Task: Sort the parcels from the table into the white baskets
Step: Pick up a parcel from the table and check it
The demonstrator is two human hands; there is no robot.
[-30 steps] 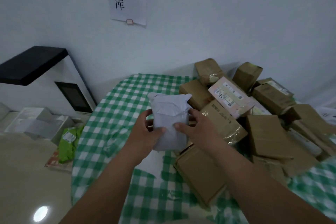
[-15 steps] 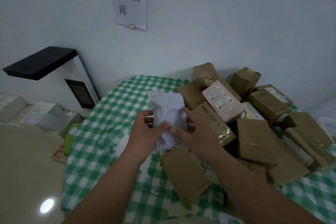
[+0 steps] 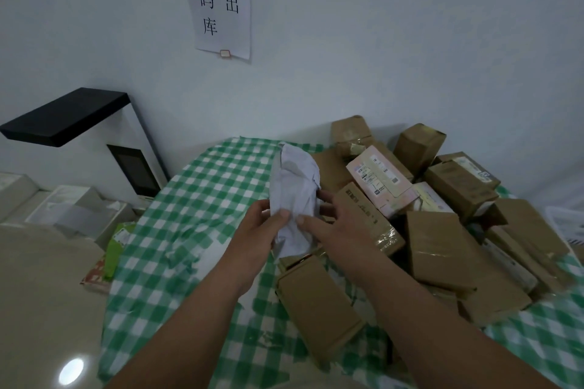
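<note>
Both hands grip one white bag (image 3: 295, 199), held upright above the table (image 3: 202, 199). Left hand (image 3: 257, 230) pinches its lower left edge; right hand (image 3: 331, 224) clasps its right side. Boxes (image 3: 442, 230) are piled at 3 o'clock of the bag.

Crumpled white soft parcel (image 3: 295, 196) held upright above the worktop (image 3: 202, 199), heap of brown cardboard parcels (image 3: 442, 230) at right, white basket (image 3: 568, 221) edge far right
</note>
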